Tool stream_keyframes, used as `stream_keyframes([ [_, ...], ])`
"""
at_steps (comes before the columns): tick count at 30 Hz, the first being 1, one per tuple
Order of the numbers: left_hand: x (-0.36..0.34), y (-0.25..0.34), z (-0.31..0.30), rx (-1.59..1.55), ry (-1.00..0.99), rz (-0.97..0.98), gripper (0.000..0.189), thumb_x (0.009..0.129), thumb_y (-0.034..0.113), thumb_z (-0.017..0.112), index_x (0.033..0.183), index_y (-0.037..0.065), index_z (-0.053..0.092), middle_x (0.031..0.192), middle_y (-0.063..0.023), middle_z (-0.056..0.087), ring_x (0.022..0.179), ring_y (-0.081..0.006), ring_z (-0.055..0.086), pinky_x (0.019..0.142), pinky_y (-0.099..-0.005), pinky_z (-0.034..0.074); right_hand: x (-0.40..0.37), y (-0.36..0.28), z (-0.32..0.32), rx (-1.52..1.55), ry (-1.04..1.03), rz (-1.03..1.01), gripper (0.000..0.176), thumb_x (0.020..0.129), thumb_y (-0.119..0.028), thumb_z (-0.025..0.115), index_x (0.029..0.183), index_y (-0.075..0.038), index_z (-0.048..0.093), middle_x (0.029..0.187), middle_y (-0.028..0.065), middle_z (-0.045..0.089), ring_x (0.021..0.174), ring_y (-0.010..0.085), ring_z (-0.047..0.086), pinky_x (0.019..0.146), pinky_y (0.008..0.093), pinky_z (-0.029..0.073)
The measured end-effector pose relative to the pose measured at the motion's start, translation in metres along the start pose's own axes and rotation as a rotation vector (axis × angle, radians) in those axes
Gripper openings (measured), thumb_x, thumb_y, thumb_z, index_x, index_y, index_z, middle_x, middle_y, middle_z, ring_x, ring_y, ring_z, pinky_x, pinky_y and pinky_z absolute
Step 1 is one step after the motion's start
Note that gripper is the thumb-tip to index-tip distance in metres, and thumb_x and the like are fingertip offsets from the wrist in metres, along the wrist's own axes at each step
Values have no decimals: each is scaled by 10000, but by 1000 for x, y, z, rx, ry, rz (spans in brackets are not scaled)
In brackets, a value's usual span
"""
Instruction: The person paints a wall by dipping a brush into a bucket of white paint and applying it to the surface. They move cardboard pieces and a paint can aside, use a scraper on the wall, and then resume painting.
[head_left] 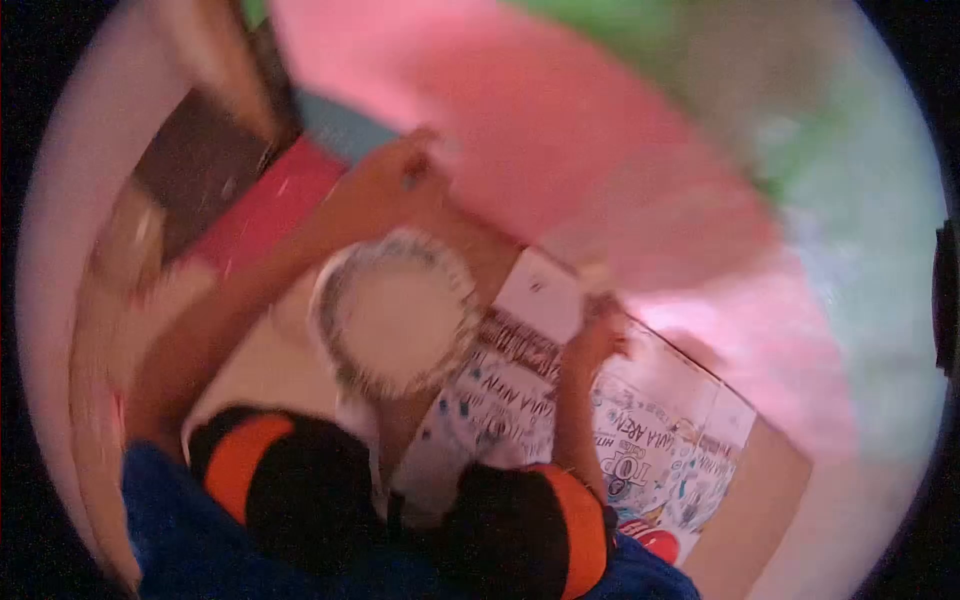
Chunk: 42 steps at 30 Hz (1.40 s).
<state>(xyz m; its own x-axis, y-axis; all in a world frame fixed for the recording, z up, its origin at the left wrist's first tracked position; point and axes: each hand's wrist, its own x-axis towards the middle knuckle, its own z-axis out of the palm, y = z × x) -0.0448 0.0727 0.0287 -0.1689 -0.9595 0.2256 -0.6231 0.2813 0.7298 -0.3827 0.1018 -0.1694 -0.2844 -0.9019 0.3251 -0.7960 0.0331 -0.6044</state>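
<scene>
My left hand [405, 170] is raised beyond the far rim of a round, pale dish [400, 315] with a patterned edge. Its fingers look curled together, and blur hides whatever may be in them. Over the far part of a white printed sheet [630, 440], my right hand [602, 335] is closed. A small pale thing [595, 275] shows by its fingertips, too smeared to name. The dish sits between my forearms, just left of the sheet.
A large pink surface [590, 150] fills the far side, with blurred green patches above it. A red flat thing [270, 205] and a dark square [195, 165] lie at the left. Brown board [765, 490] borders the sheet. My knees, in black and orange, are close below.
</scene>
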Motion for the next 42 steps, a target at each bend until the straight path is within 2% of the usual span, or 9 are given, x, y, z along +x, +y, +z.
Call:
stream_keyframes([
  [3, -50, -26, -25, 131, -50, -276, 457, 826, 337, 502, 1130, 10, 407, 1034, -139, 513, 934, -217, 509, 814, -331, 410, 19, -113, -58, 1259, -152, 434, 168, 834, -68, 491, 964, 21, 549, 960, 86, 559, 845, 173, 552, 788, 331, 469],
  [6, -103, -64, -9, 298, 22, -405, 562, 774, 355, 532, 1125, -61, 392, 1075, -224, 490, 1003, -280, 493, 845, -348, 394, 34, -204, -85, 549, -678, -587, 196, 758, -82, 542, 931, 8, 563, 892, 93, 593, 841, 174, 564, 743, 284, 452],
  [10, -137, -59, -8, 331, -186, -580, 659, 774, 440, 505, 1185, -43, 327, 1152, -231, 441, 1063, -313, 456, 893, -380, 362, 8, -246, -2, 344, -1462, -914, 129, 665, -112, 582, 766, -35, 605, 790, 103, 600, 773, 192, 570, 683, 297, 443],
  [17, -108, -50, -82, 284, -412, -521, 722, 794, 465, 485, 1268, 1, 200, 1153, -236, 438, 1056, -318, 458, 892, -376, 368, -20, -232, 69, -2, -1622, -1341, 99, 644, -119, 542, 671, -25, 524, 732, 195, 553, 677, 366, 529, 638, 422, 430],
  [23, -75, 22, -172, 144, -460, -697, 668, 819, 401, 478, 1267, -4, 191, 1063, -221, 509, 1001, -302, 500, 852, -369, 388, 57, -215, 8, 688, -1536, -861, 105, 712, -150, 614, 783, -86, 571, 762, 43, 567, 742, 178, 560, 623, 326, 467],
  [24, -72, 23, -182, 111, -399, -610, 642, 822, 389, 479, 1255, -5, 216, 1046, -215, 519, 972, -283, 515, 833, -364, 399, 55, -212, 1, 812, -1549, -166, 128, 752, -129, 584, 859, -67, 552, 816, 46, 576, 742, 168, 569, 623, 307, 478],
  [28, -40, 38, -200, 17, -252, -550, 555, 833, 356, 477, 1206, -13, 295, 978, -190, 539, 882, -242, 539, 791, -353, 418, 54, -183, 1, 1293, -1348, 904, 204, 787, -71, 552, 982, -64, 493, 859, 53, 560, 743, 163, 567, 618, 292, 490],
  [36, 81, 9, -144, -414, 223, 120, 281, 836, 122, 488, 1090, 41, 401, 747, -51, 520, 679, -126, 526, 598, -252, 444, 135, -264, -153, 977, -255, -322, 158, 739, -48, 614, 857, -7, 518, 810, 47, 558, 735, 146, 540, 645, 280, 458],
  [42, 141, 130, -116, -931, 393, 381, 294, 826, 117, 499, 1088, 42, 388, 652, -11, 485, 576, -100, 486, 522, -245, 429, 164, -304, -223, 917, 47, -444, 152, 725, -25, 614, 825, -18, 499, 809, 56, 559, 754, 144, 549, 675, 275, 460],
])
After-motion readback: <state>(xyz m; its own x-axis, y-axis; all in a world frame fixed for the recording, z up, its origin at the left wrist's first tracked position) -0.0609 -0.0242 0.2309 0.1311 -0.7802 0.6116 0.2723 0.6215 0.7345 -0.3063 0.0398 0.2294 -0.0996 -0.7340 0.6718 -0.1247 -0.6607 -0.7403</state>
